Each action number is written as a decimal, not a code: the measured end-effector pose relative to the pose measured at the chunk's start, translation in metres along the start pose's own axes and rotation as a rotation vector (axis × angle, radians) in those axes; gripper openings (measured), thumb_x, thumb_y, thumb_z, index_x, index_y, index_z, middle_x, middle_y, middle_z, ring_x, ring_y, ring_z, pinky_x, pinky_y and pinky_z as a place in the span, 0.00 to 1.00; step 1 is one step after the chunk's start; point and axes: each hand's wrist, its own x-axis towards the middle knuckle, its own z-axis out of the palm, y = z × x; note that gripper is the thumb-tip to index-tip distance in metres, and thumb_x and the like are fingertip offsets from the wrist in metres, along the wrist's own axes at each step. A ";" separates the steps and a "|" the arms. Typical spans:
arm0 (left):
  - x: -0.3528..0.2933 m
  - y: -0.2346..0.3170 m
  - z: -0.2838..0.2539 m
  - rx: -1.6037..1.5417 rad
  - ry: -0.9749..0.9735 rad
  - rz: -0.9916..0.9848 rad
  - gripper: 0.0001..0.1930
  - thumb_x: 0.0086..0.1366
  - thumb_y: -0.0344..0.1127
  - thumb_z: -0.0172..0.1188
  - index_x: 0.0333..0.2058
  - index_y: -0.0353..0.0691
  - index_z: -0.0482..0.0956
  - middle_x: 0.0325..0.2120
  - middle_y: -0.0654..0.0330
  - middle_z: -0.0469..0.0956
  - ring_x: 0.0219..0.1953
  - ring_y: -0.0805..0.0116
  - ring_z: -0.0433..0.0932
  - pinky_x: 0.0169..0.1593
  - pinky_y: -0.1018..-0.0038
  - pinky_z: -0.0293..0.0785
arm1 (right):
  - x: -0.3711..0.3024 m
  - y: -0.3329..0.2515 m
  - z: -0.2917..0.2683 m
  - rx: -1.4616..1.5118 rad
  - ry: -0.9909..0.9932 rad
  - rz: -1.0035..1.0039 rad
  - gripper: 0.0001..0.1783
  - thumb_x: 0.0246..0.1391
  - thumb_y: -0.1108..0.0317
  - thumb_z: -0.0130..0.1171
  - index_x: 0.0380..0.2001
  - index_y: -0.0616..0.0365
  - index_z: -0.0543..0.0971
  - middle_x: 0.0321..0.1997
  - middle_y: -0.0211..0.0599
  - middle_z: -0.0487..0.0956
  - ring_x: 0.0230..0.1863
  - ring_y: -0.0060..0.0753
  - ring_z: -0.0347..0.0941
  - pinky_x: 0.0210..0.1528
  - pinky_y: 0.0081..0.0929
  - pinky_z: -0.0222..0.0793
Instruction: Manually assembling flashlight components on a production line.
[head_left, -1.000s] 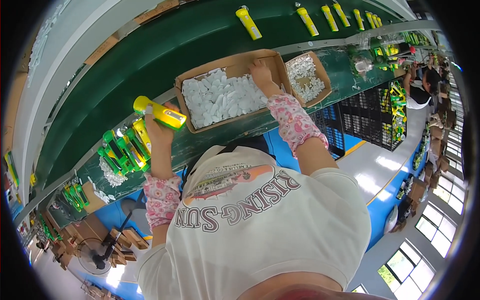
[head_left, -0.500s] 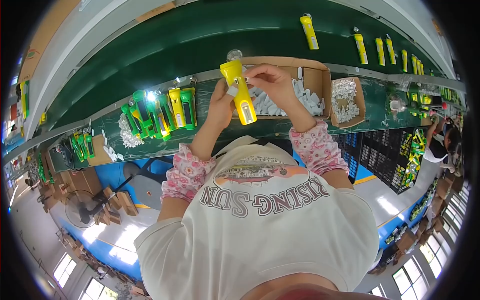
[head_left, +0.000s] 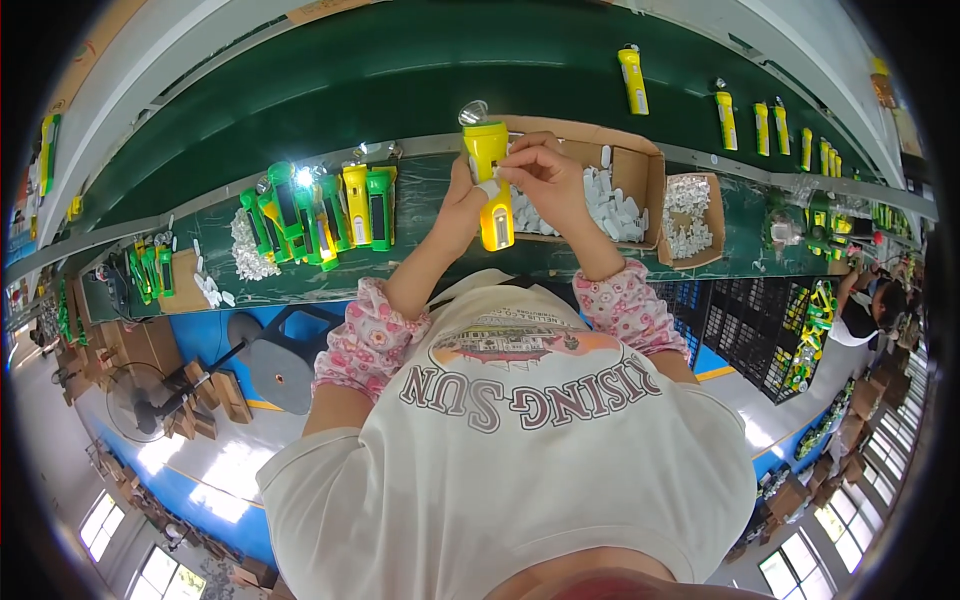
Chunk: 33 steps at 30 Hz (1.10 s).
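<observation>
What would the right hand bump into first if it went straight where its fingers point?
The yellow flashlight in the left hand. The right hand's fingertips look right beside it, maybe touching; the depth is unclear.

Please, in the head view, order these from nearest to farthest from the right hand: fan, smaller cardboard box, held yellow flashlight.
1. Yellow flashlight, by the right hand
2. Smaller cardboard box, to the right
3. Fan, far lower left
</observation>
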 end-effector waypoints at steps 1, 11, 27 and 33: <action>0.000 0.002 0.001 0.091 -0.006 0.009 0.31 0.65 0.31 0.48 0.64 0.36 0.47 0.52 0.51 0.63 0.54 0.63 0.69 0.57 0.69 0.66 | 0.000 0.003 0.001 0.019 0.013 0.006 0.04 0.45 0.75 0.67 0.27 0.58 0.82 0.42 0.36 0.73 0.47 0.31 0.73 0.47 0.25 0.74; 0.000 -0.020 -0.027 0.580 -0.008 0.165 0.27 0.68 0.35 0.48 0.62 0.36 0.51 0.51 0.53 0.66 0.50 0.65 0.71 0.52 0.71 0.70 | -0.004 0.038 0.015 -0.027 -0.071 0.089 0.29 0.49 0.73 0.65 0.52 0.60 0.64 0.44 0.39 0.71 0.45 0.31 0.72 0.44 0.27 0.75; 0.028 -0.078 -0.128 0.764 0.588 0.490 0.23 0.62 0.38 0.60 0.51 0.34 0.64 0.41 0.50 0.72 0.45 0.55 0.74 0.48 0.65 0.71 | 0.064 0.066 0.025 -0.232 -0.403 0.279 0.42 0.48 0.71 0.68 0.63 0.48 0.57 0.29 0.35 0.75 0.26 0.26 0.74 0.24 0.22 0.74; -0.008 -0.117 -0.168 1.606 0.819 -0.162 0.35 0.45 0.42 0.72 0.48 0.33 0.64 0.42 0.51 0.68 0.47 0.51 0.69 0.46 0.59 0.69 | 0.204 0.196 -0.120 -1.054 0.059 0.111 0.24 0.54 0.56 0.62 0.49 0.55 0.70 0.40 0.50 0.81 0.42 0.53 0.78 0.42 0.45 0.74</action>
